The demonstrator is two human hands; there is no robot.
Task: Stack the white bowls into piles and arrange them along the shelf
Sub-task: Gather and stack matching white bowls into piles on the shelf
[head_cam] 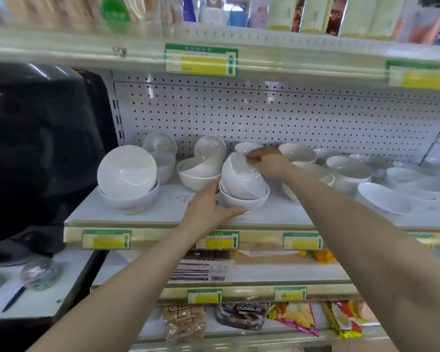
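White bowls stand along the white shelf (168, 212). My right hand (267, 162) pinches the rim of a tilted white bowl (241, 181), which leans inside an upright bowl (247, 201). My left hand (208, 207) cups the left side and base of that lower bowl. At the left a pair of bowls (127, 179) sits with its upper bowl tipped on edge. Behind, another tilted bowl (208, 153) rests in a wide bowl (196, 179). More loose bowls (348, 171) lie scattered on the right.
A pegboard back wall (277, 115) closes the shelf behind. The upper shelf edge (201, 59) with price tags hangs overhead. A large black object (36, 148) stands to the left. Snack packets (292, 316) fill the lower shelves.
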